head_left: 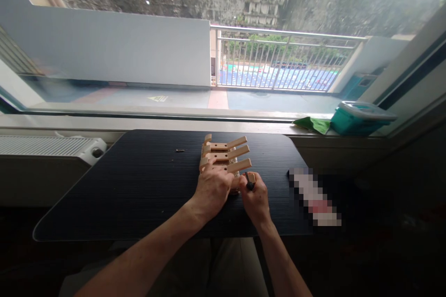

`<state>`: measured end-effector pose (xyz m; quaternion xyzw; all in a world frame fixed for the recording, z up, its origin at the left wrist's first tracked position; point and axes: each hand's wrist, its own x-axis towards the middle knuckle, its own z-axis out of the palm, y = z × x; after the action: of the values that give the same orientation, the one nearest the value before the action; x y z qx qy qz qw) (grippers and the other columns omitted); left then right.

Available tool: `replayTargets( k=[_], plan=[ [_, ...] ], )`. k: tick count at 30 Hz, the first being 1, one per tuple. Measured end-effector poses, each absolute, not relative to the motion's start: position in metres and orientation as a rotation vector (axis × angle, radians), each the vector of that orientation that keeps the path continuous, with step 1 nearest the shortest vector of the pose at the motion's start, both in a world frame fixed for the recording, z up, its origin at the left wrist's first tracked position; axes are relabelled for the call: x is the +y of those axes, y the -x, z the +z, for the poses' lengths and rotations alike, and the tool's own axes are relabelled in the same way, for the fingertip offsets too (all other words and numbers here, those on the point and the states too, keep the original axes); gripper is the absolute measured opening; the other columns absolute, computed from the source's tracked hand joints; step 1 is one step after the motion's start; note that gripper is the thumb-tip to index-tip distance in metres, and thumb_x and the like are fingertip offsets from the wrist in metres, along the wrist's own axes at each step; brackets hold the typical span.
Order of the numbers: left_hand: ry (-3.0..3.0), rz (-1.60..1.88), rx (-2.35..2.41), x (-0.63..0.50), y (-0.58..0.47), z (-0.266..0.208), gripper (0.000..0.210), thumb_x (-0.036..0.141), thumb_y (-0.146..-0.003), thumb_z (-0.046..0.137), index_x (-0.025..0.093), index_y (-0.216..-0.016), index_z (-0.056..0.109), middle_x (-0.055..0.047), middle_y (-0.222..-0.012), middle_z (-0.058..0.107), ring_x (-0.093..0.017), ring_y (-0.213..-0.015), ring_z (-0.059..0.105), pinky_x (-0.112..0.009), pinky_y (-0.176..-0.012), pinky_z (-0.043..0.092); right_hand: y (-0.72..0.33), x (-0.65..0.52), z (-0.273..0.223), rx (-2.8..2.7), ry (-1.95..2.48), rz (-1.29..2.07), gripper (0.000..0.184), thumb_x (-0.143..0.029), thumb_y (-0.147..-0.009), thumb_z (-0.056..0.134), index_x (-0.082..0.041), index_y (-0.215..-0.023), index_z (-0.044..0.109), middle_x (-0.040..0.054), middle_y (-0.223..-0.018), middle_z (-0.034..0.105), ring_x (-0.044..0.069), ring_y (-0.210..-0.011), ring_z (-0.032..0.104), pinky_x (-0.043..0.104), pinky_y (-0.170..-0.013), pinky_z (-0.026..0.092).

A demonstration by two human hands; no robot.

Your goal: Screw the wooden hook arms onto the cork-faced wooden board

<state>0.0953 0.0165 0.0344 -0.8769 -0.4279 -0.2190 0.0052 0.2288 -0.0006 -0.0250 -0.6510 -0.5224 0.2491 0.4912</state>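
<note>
A small wooden assembly [219,155] lies on the dark table, with several pale slats that have holes in them. Three slat ends on its right side stick out at a slant, and curved wooden pieces stand along its left edge. Bent over the near part of the assembly, my left hand [214,183] grips it, its fingertips partly hidden. My right hand [256,195] is closed at the near right corner around a small black tool [249,182], whose exact kind I cannot make out. The nearest slat is mostly covered by both hands.
A small metal piece [180,151] lies on the dark table [139,181], left of the assembly. On the windowsill at right are a teal lidded box [360,119] and a green cloth [311,124]. A white radiator [52,146] stands at left. A blurred-out item [315,197] is at the right.
</note>
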Motion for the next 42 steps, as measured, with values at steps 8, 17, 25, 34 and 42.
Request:
replayTargets(
  k=[8,17,25,34,42],
  plan=[
    [2.703,-0.800,-1.349,0.014,-0.091,0.032,0.021,0.025,-0.084,0.048,0.019,-0.071,0.064,-0.003,-0.070,0.065,-0.017,-0.076,0.060,-0.046,-0.099,0.029,-0.230,-0.003,-0.019,-1.306,1.626,0.608,0.020,-0.038,-0.077,0.048,-0.019,-0.082,0.054,0.0024,-0.070,0.062,0.017,-0.064,0.055,0.029,-0.063,0.041],
    [2.698,-0.781,-1.313,0.019,-0.086,0.025,0.017,0.018,-0.078,0.055,0.020,-0.063,0.061,0.001,-0.064,0.064,-0.016,-0.074,0.056,-0.046,-0.102,0.026,-0.227,-0.003,-0.010,-1.300,1.606,0.679,0.030,-0.044,-0.076,0.051,-0.017,-0.087,0.056,0.0024,-0.071,0.061,0.017,-0.066,0.055,0.029,-0.064,0.042],
    [2.709,-0.789,-1.391,0.019,-0.084,0.029,0.011,0.014,-0.076,0.054,0.021,-0.079,0.063,-0.002,-0.074,0.067,-0.018,-0.079,0.061,-0.046,-0.101,0.028,-0.279,-0.042,0.028,-1.540,1.696,0.791,0.042,-0.043,-0.081,0.044,-0.020,-0.115,0.052,0.0036,-0.082,0.064,0.016,-0.066,0.057,0.027,-0.059,0.043],
    [2.709,-0.816,-1.427,0.020,-0.083,0.023,0.033,0.013,-0.074,0.058,0.020,-0.107,0.054,-0.004,-0.089,0.069,-0.019,-0.088,0.061,-0.045,-0.102,0.027,-0.279,-0.037,0.072,-2.179,1.680,0.462,0.028,-0.029,-0.082,0.047,-0.026,-0.105,0.063,0.0018,-0.093,0.069,0.018,-0.083,0.062,0.027,-0.070,0.043],
    [2.711,-0.847,-1.412,0.021,-0.082,0.021,0.036,0.012,-0.074,0.056,0.017,-0.110,0.054,-0.006,-0.093,0.069,-0.020,-0.092,0.061,-0.045,-0.104,0.026,-0.254,-0.013,0.092,-2.388,1.654,0.283,0.024,-0.023,-0.081,0.047,-0.025,-0.089,0.069,0.0014,-0.082,0.070,0.017,-0.074,0.062,0.024,-0.063,0.036]
  ],
)
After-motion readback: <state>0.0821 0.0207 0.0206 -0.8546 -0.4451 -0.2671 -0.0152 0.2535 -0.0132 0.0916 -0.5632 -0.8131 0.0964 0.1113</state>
